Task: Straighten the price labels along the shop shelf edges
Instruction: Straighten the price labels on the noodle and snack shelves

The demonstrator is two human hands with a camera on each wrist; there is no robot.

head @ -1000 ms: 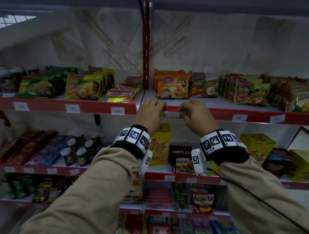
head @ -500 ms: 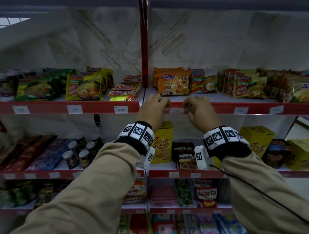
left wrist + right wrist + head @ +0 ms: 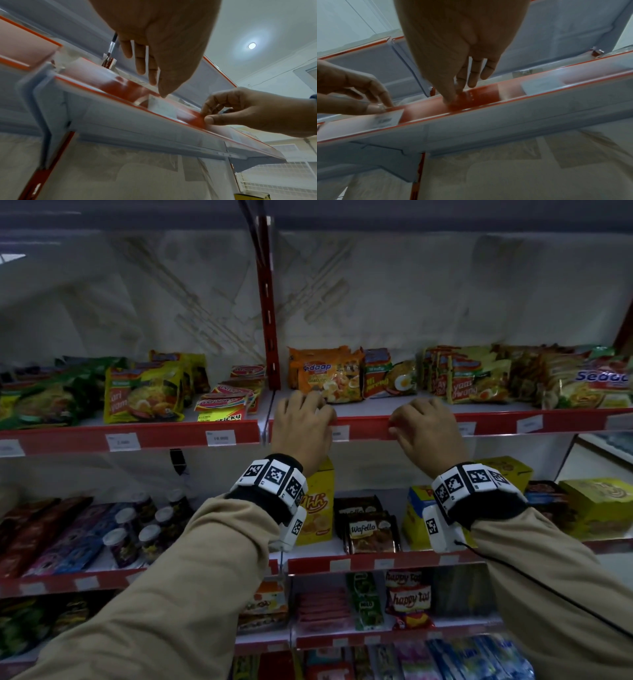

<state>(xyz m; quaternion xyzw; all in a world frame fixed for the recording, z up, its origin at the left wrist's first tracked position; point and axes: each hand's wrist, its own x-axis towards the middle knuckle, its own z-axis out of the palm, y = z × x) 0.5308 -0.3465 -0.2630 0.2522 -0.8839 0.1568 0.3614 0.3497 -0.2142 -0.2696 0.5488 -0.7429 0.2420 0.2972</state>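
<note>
From the head cam: both my hands are up on the red shelf edge (image 3: 370,429), just right of the red post (image 3: 268,313). My left hand (image 3: 303,424) sits on the white label (image 3: 340,433), covering most of it, so only its right end pokes out. My right hand (image 3: 426,428) is further right on the strip, well apart from the left, with bare red between them. More labels (image 3: 529,424) sit along the edge to the right. Noodle packs (image 3: 325,373) sit on the shelf right behind my knuckles.

Left wrist cam: my thumb tip touches the top of the label (image 3: 162,108), other fingers (image 3: 139,59) straight and loose, not gripping anything. Across from it my right hand (image 3: 240,109) has curled fingers and thumb pinching the strip.

Right wrist cam: my right fingers (image 3: 469,75) come down onto the red strip (image 3: 479,96), thumb tip blurry. My left hand (image 3: 353,94) is at the label (image 3: 388,119), which looks roughly level in the strip.
</note>
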